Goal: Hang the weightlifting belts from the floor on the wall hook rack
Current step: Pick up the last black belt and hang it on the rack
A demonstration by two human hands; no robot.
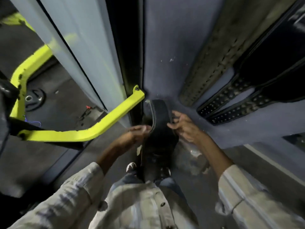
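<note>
Black leather belt held in front of the person, low against the grey wall, with both hands on it. Left hand has its fingers curled onto the belt's left edge; right hand pinches the right edge with bent fingers. Motion blur present; exact finger contact is soft.

Orientation: belt's long axis runs roughly up-down in the view, its upper end arched over near the wall and its lower length trailing down toward the shoes and floor.

Three other belts already hang on the wall to the right, studded ends pointing down. The hook rack itself is not in view.

Judged step: one belt lifted, in transit to the rack. Next move likely calls for raising the upper end and finding a free hook beside the hung belts.

Yellow-green frame bar stands left of the hands.
</note>
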